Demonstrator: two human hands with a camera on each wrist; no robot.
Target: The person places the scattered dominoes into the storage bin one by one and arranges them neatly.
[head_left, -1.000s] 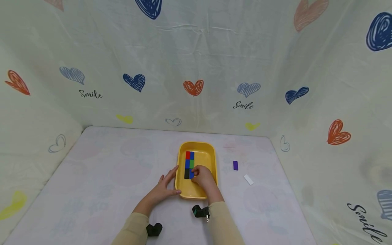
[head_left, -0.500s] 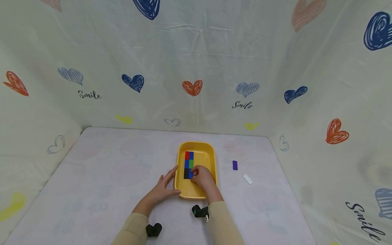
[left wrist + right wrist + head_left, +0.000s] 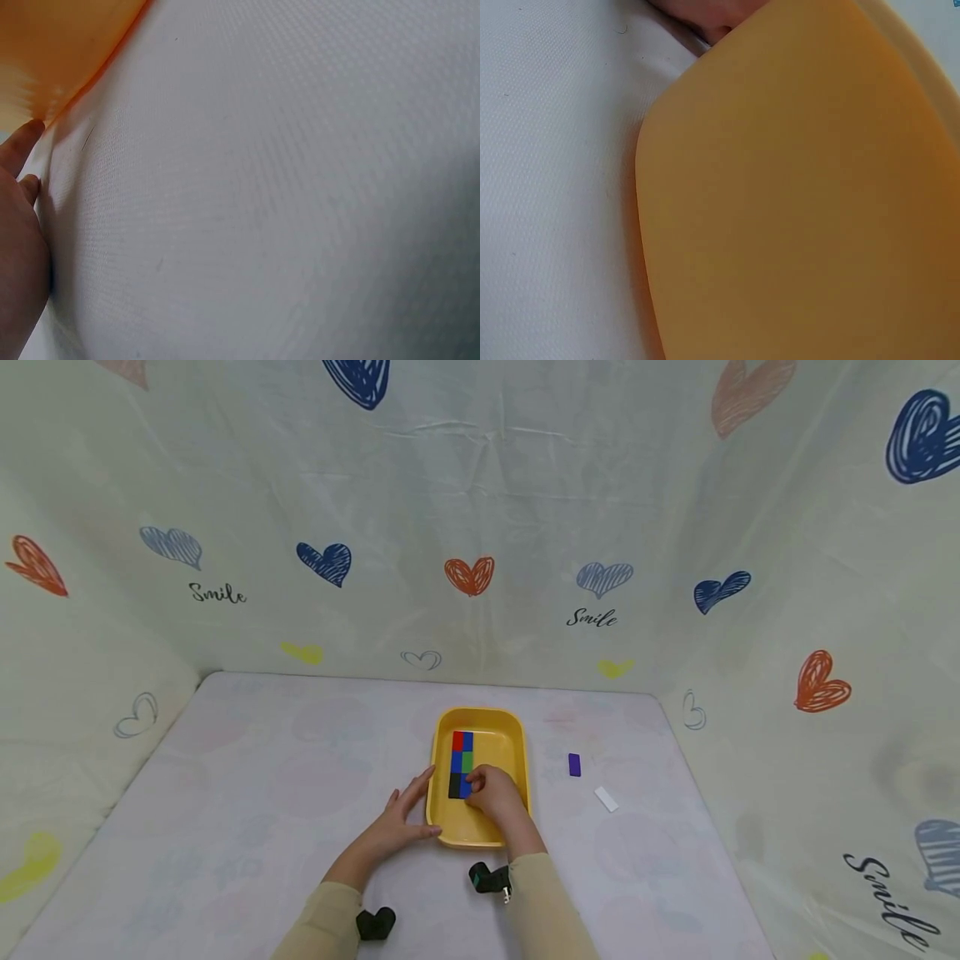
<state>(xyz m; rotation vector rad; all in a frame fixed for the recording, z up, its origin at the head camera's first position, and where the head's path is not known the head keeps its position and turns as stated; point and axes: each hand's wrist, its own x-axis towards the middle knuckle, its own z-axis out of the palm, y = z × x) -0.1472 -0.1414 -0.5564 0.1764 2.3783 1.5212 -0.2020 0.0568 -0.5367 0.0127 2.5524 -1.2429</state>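
In the head view a yellow tray (image 3: 459, 835) lies on the table, with small rectangular blocks in two touching columns inside. Red (image 3: 457, 741), blue (image 3: 456, 762) and black blocks (image 3: 453, 786) form the left column; a blue (image 3: 468, 741), a green (image 3: 467, 762) and a lower blue block (image 3: 465, 788) form the right. My right hand (image 3: 497, 793) reaches over the tray's right side, fingers curled, thumb and fingertips pinching the lower blue block, which they partly cover. My left hand (image 3: 397, 822), fingers spread, touches the tray's left side with fingertip and thumb; its fingers (image 3: 26, 142) meet the wall in the left wrist view.
A purple block (image 3: 574, 765) and a white block (image 3: 606, 799) lie on the table right of the tray. Black wrist devices (image 3: 489, 877) sit at both sleeves. A heart-printed curtain (image 3: 525, 635) encloses the table's back and sides.
The head view has shifted slightly, so everything sits a few pixels further left. Both hands and the blocks otherwise keep their places.
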